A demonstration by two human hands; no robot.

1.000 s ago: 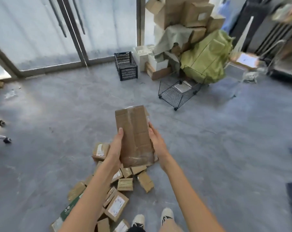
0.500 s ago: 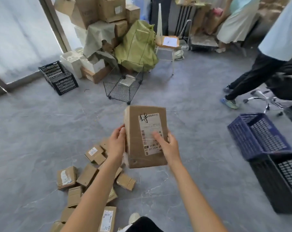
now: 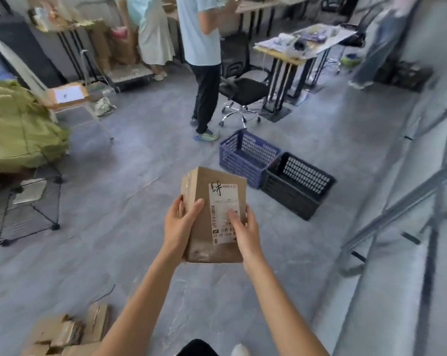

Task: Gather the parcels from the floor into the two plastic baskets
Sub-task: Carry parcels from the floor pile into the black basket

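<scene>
Parcel in hand: brown cardboard box (image 3: 204, 214) with a white shipping label (image 3: 223, 214) facing up, held off the floor at centre
Left hand (image 3: 178, 224): grips the box's left edge, thumb over the top face
Right hand (image 3: 244, 228): holds the right side, thumb pressed on the label
Blue basket (image 3: 245, 155): far right of the box, on the floor
Black basket (image 3: 294, 188): touching the blue basket's right side
Other parcels (image 3: 68, 332): heaped near left on the floor
Bystander (image 3: 204, 60): standing beyond the baskets by an office chair (image 3: 243, 91)
</scene>
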